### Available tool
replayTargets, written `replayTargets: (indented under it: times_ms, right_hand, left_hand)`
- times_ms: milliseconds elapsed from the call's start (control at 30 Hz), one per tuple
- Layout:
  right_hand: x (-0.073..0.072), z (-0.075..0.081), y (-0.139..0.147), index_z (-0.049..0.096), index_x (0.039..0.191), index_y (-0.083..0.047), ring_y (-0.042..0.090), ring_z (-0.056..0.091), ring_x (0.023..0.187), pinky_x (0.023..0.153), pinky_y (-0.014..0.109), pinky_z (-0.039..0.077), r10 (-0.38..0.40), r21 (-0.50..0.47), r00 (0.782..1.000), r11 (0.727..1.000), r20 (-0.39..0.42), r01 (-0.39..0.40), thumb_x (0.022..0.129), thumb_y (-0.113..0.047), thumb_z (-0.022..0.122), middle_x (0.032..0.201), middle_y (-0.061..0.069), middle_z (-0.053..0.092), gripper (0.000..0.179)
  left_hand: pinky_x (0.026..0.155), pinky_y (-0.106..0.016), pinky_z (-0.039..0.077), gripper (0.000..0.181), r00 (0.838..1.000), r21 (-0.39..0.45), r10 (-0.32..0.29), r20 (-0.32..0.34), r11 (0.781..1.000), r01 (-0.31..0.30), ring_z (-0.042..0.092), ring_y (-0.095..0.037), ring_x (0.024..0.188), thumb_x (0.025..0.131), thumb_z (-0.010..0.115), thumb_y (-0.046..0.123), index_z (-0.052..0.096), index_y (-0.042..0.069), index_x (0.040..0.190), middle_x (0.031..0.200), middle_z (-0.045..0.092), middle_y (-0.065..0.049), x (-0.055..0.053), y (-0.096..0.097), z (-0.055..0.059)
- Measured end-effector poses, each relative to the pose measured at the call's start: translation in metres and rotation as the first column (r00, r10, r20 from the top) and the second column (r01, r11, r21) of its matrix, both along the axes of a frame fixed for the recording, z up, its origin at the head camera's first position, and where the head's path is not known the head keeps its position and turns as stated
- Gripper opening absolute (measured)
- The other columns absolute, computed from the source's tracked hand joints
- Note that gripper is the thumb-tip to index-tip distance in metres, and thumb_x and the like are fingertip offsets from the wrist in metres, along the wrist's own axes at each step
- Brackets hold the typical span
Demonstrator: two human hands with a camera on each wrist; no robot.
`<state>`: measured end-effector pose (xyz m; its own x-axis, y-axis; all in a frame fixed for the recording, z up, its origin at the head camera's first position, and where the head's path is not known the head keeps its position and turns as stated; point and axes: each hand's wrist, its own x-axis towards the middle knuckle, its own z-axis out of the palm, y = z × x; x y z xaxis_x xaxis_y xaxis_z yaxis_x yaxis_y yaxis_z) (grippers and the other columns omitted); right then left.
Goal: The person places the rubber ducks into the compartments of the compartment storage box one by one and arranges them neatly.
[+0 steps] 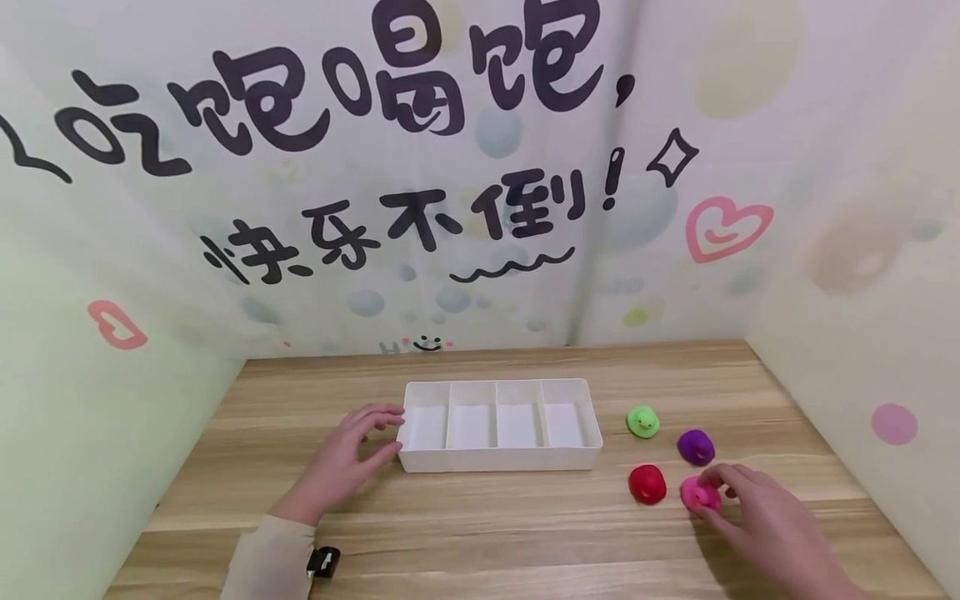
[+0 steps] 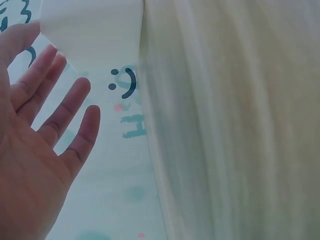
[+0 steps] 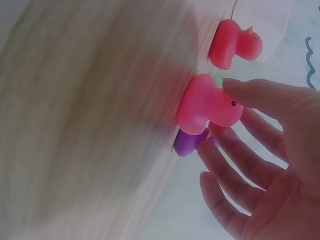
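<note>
A pink rubber duck [image 1: 700, 496] sits on the table, and my right hand [image 1: 772, 521] pinches its head between thumb and fingers. In the right wrist view the thumb lies on one side of the pink duck [image 3: 200, 105] and fingertips are at the other. Around it are a red duck [image 1: 647, 484], a purple duck [image 1: 696, 447] and a green duck [image 1: 642, 422]. My left hand [image 1: 348, 454] is at the left end of a white box [image 1: 498, 460] with several compartments, its fingers spread and relaxed. Whether those fingertips touch the box I cannot tell.
The wooden tabletop [image 1: 480, 533] carries the box at its middle and the ducks to the right. A printed cloth [image 1: 420, 292] with dark lettering hangs behind the table, and pale walls [image 1: 862, 350] close in both sides.
</note>
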<state>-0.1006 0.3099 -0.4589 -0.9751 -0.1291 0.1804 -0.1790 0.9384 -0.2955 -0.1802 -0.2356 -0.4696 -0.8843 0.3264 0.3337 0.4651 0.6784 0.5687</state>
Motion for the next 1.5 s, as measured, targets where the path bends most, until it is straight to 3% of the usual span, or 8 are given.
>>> replayTargets:
  times_ms: [167, 400, 567, 800, 967, 1233, 1500]
  right_hand:
    - [0.000, 0.002, 0.000, 0.071, 0.104, -0.020, 0.022, 0.067, 0.089, 0.070, 0.038, 0.056, 0.007, -0.005, 0.999, 1.000, -0.032, -0.007, 0.077, -0.026, 0.091, 0.099, -0.003, 0.073, 0.034]
    - [0.000, 0.006, -0.003, 0.072, 0.098, -0.022, 0.013, 0.059, 0.080, 0.063, 0.026, 0.049, 0.051, -0.005, 0.974, 0.999, -0.220, -0.054, 0.068, -0.018, 0.095, 0.091, -0.010, 0.068, 0.038]
    - [-0.004, 0.010, -0.009, 0.072, 0.100, -0.021, 0.019, 0.063, 0.083, 0.063, 0.029, 0.052, 0.068, -0.012, 0.959, 0.997, -0.274, -0.074, 0.068, -0.017, 0.094, 0.094, -0.007, 0.069, 0.038]
    - [-0.009, 0.017, -0.020, 0.072, 0.098, -0.021, 0.022, 0.065, 0.084, 0.063, 0.032, 0.052, 0.082, -0.028, 0.952, 0.995, -0.295, -0.094, 0.069, -0.016, 0.092, 0.092, -0.005, 0.069, 0.036]
    - [-0.010, 0.023, -0.023, 0.071, 0.095, -0.022, 0.015, 0.064, 0.083, 0.066, 0.033, 0.054, 0.093, -0.029, 0.943, 0.994, -0.319, -0.108, 0.068, -0.015, 0.093, 0.090, -0.008, 0.068, 0.036]
    - [-0.014, 0.028, -0.036, 0.070, 0.099, -0.026, 0.005, 0.060, 0.085, 0.074, 0.019, 0.050, 0.116, -0.064, 0.938, 0.987, -0.326, -0.145, 0.070, -0.016, 0.093, 0.093, -0.016, 0.066, 0.038]
    - [-0.022, 0.033, -0.060, 0.073, 0.101, -0.023, 0.016, 0.063, 0.087, 0.072, 0.036, 0.057, 0.133, -0.083, 0.939, 0.982, -0.319, -0.167, 0.071, -0.013, 0.093, 0.098, -0.009, 0.069, 0.037]
  left_hand:
    - [0.093, -0.048, 0.054, 0.033, 1.000, 0.015, -0.009, 0.014, 1.000, 0.009, 0.062, -0.021, 0.115, 0.094, 0.077, 0.020, 0.068, 0.017, 0.125, 0.141, 0.062, 0.004, 0.000, 0.000, 0.001]
    - [0.094, -0.048, 0.054, 0.033, 1.000, 0.015, -0.007, 0.018, 1.000, 0.007, 0.063, -0.023, 0.115, 0.094, 0.077, 0.020, 0.068, 0.019, 0.125, 0.141, 0.062, 0.003, -0.001, 0.001, 0.001]
    - [0.094, -0.048, 0.055, 0.033, 1.000, 0.011, -0.007, 0.010, 1.000, 0.007, 0.062, -0.022, 0.114, 0.093, 0.077, 0.019, 0.068, 0.017, 0.125, 0.141, 0.062, 0.002, -0.001, -0.002, 0.000]
    - [0.095, -0.052, 0.054, 0.033, 1.000, 0.008, 0.007, 0.015, 1.000, -0.007, 0.063, -0.023, 0.113, 0.094, 0.076, 0.020, 0.068, 0.017, 0.126, 0.141, 0.062, 0.004, 0.000, -0.004, 0.003]
    - [0.097, -0.054, 0.054, 0.032, 0.999, 0.017, -0.001, 0.037, 1.000, 0.000, 0.063, -0.024, 0.115, 0.095, 0.076, 0.021, 0.068, 0.018, 0.125, 0.141, 0.062, 0.004, 0.000, -0.001, 0.005]
    - [0.098, -0.055, 0.053, 0.033, 0.998, 0.020, 0.011, 0.060, 1.000, -0.012, 0.063, -0.025, 0.116, 0.094, 0.077, 0.021, 0.068, 0.019, 0.126, 0.142, 0.062, 0.004, 0.000, 0.000, 0.004]
    - [0.098, -0.054, 0.053, 0.033, 0.998, 0.014, 0.009, 0.058, 1.000, -0.010, 0.062, -0.024, 0.117, 0.094, 0.077, 0.020, 0.068, 0.017, 0.126, 0.141, 0.062, 0.003, -0.001, 0.000, 0.004]
